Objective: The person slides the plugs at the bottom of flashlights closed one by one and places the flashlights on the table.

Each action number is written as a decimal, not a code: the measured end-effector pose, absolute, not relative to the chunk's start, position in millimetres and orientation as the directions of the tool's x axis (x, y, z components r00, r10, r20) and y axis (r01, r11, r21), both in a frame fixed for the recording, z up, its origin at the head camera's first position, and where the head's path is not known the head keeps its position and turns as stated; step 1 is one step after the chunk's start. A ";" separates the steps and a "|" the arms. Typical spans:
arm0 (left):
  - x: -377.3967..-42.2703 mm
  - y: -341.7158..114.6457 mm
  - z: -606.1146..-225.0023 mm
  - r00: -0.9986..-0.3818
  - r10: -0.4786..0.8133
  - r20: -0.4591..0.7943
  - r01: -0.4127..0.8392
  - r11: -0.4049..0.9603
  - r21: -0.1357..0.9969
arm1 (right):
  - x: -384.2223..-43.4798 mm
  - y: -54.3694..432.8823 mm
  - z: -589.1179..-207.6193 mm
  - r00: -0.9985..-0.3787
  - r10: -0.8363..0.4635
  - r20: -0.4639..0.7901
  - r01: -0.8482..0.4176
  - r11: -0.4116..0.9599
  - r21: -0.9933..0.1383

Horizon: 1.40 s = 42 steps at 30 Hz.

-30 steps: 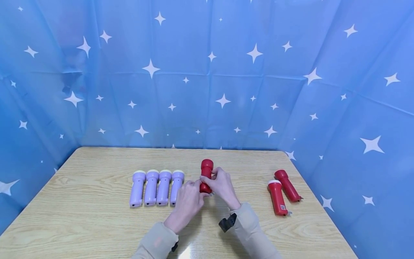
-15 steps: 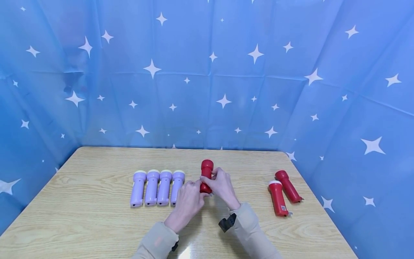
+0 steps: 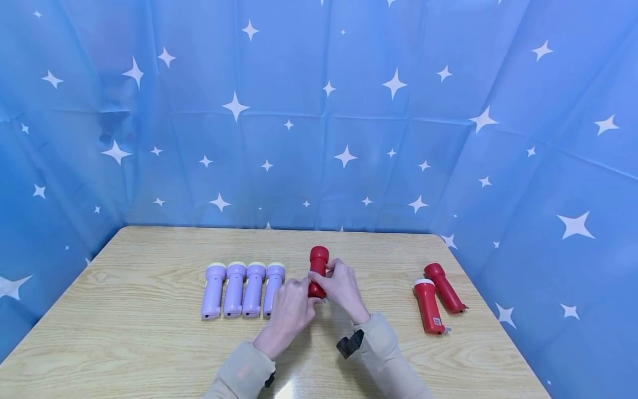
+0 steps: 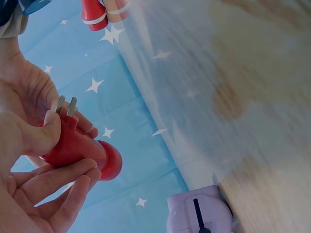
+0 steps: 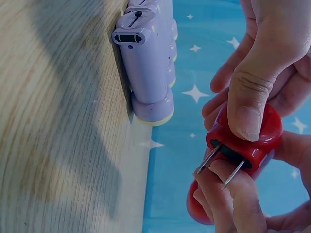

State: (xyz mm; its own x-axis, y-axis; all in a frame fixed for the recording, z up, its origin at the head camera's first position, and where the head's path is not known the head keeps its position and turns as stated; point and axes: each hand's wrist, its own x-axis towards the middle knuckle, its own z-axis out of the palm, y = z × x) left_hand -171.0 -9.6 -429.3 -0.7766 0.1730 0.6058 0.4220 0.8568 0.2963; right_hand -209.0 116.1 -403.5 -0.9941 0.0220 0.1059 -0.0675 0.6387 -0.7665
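Observation:
Both hands hold a red flashlight (image 3: pixel 319 261) above the middle of the table, its rounded head pointing away from me. My left hand (image 3: pixel 290 306) grips it near the tail end, and my right hand (image 3: pixel 341 284) pinches the body from the right. Two metal plug prongs (image 4: pixel 66 106) stick out of the tail in the left wrist view. From the right wrist view, the same prongs (image 5: pixel 233 174) stand out of a dark slot, with a thumb pressing beside it and fingertips against them. Part of the body is hidden behind the fingers.
Several lilac flashlights (image 3: pixel 253 291) lie side by side in a row left of my hands. At the right, a red flashlight with a white rim (image 3: pixel 428 306) and another red flashlight (image 3: pixel 444 288) lie slanted, prongs out. A blue starred curtain (image 3: pixel 319 138) stands behind the wooden table (image 3: pixel 124 332).

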 end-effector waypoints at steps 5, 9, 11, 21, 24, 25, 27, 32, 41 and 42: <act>-170.9 -9.6 -429.7 -0.774 0.179 0.608 0.419 0.864 0.278 | -208.5 115.6 -403.2 -0.996 0.028 0.083 -0.048 0.624 -0.780; -170.8 -9.3 -430.1 -0.772 0.180 0.610 0.414 0.870 0.267 | -207.9 115.9 -402.6 -0.996 0.024 0.089 -0.054 0.625 -0.778; -170.7 -9.3 -430.2 -0.772 0.179 0.610 0.414 0.870 0.269 | -207.7 116.0 -402.5 -0.996 0.023 0.091 -0.056 0.625 -0.779; -170.5 -9.3 -429.7 -0.779 0.179 0.601 0.418 0.863 0.285 | -208.6 116.0 -404.5 -0.995 0.022 0.096 -0.061 0.626 -0.777; -170.6 -9.4 -429.3 -0.784 0.183 0.593 0.416 0.864 0.284 | -208.3 116.2 -404.5 -0.994 0.019 0.106 -0.070 0.631 -0.773; -170.6 -9.5 -429.2 -0.787 0.184 0.589 0.416 0.863 0.286 | -208.4 116.2 -404.7 -0.994 0.019 0.105 -0.070 0.630 -0.773; -170.7 -9.7 -428.9 -0.792 0.185 0.582 0.417 0.860 0.294 | -208.6 116.1 -404.6 -0.995 0.021 0.099 -0.064 0.627 -0.776; -170.7 -10.5 -428.2 -0.794 0.188 0.578 0.425 0.852 0.306 | -207.7 116.2 -404.0 -0.996 0.018 0.084 -0.055 0.618 -0.784; -170.2 -11.5 -427.1 -0.794 0.194 0.576 0.429 0.850 0.306 | -207.1 117.1 -403.4 -0.997 0.018 0.075 -0.048 0.615 -0.787; -170.1 -11.5 -426.9 -0.795 0.194 0.575 0.431 0.848 0.308 | -207.0 117.1 -403.1 -0.997 0.018 0.073 -0.046 0.615 -0.787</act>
State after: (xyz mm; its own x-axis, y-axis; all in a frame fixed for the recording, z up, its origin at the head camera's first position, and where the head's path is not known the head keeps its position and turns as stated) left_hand -170.1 -11.5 -426.9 -0.7949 0.1945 0.5748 0.4305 0.8483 0.3084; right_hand -207.0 117.1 -403.1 -0.9972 0.0185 0.0729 -0.0462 0.6149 -0.7872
